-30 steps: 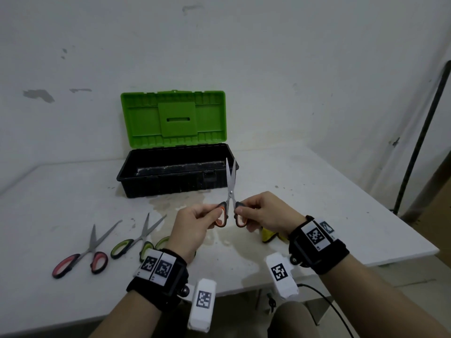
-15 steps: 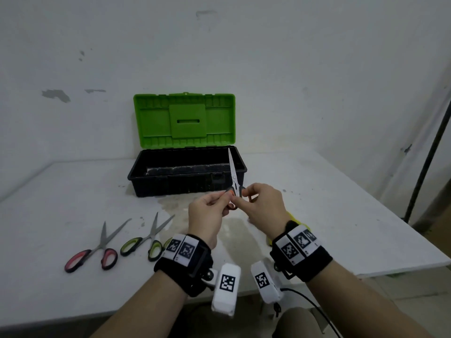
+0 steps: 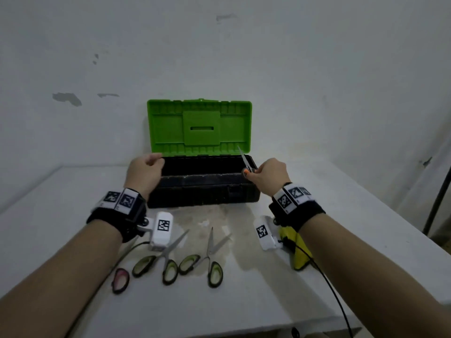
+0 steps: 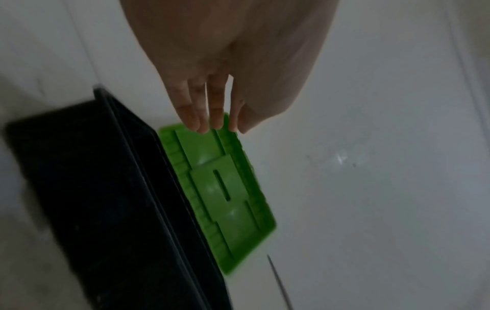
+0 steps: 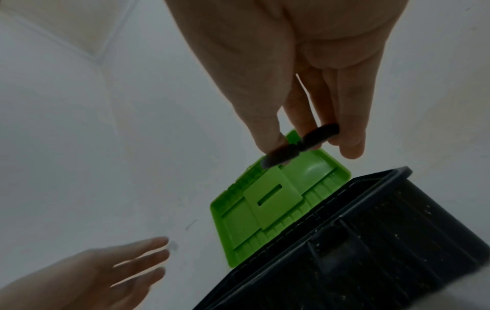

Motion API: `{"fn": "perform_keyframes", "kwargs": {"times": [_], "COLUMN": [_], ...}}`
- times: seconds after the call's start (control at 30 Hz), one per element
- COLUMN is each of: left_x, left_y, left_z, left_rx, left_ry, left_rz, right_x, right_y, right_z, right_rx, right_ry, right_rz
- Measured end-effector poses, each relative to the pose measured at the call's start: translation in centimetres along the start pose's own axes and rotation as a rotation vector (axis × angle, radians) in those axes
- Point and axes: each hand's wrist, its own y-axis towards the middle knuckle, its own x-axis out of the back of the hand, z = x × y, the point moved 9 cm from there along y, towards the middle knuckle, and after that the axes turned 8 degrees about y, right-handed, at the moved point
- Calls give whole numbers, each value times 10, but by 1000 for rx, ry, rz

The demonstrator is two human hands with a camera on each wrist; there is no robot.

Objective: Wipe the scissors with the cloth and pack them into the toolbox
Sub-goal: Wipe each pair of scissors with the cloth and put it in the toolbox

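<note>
The black toolbox [image 3: 202, 191] stands with its green lid [image 3: 199, 128] up against the wall. My right hand [image 3: 268, 173] pinches the handles of the orange-handled scissors [image 3: 246, 163] and holds them over the box's right end, blade pointing up and away. In the right wrist view, thumb and fingers grip the dark handle loops [image 5: 305, 142]. My left hand [image 3: 146, 172] hovers at the box's left end, fingers relaxed, holding nothing; its fingers [image 4: 209, 113] look straight in the left wrist view. The yellow cloth [image 3: 299, 252] lies on the table under my right wrist.
Two green-handled scissors [image 3: 168, 261] [image 3: 211, 262] and a red-handled pair [image 3: 120, 280], partly hidden by my left arm, lie on the white table [image 3: 61, 215] near me. A black cable [image 3: 329, 286] runs off the front right edge. A dark pole [image 3: 436, 198] stands at right.
Both hands have moved away from me to the toolbox. My left hand has let go of the orange-handled scissors and shifted left; my right hand alone now carries them over the box.
</note>
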Motion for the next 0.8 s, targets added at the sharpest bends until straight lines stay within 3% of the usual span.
{"fn": "perform_keyframes", "kwargs": {"times": [0.2, 0.37, 0.47, 0.67, 0.7, 0.8], "left_x": [9, -14, -24, -22, -22, -23], "left_y": [58, 77, 105, 95, 92, 87], "left_z": [69, 116, 162, 149, 145, 140], "left_rx": [97, 186, 187, 185, 181, 194], "left_ry": [234, 182, 149, 93, 93, 71], "left_rz": [60, 208, 215, 229, 228, 218], "right_x": [-41, -86, -97, -110, -108, -109], "right_y": [66, 85, 83, 81, 81, 89], "right_z": [7, 4, 3, 10, 8, 4], "right_rx": [-104, -28, 63, 162, 99, 97], "right_ry": [-206, -422, -579, -687, -656, -665], "right_rz": [85, 309, 378, 428, 436, 456]}}
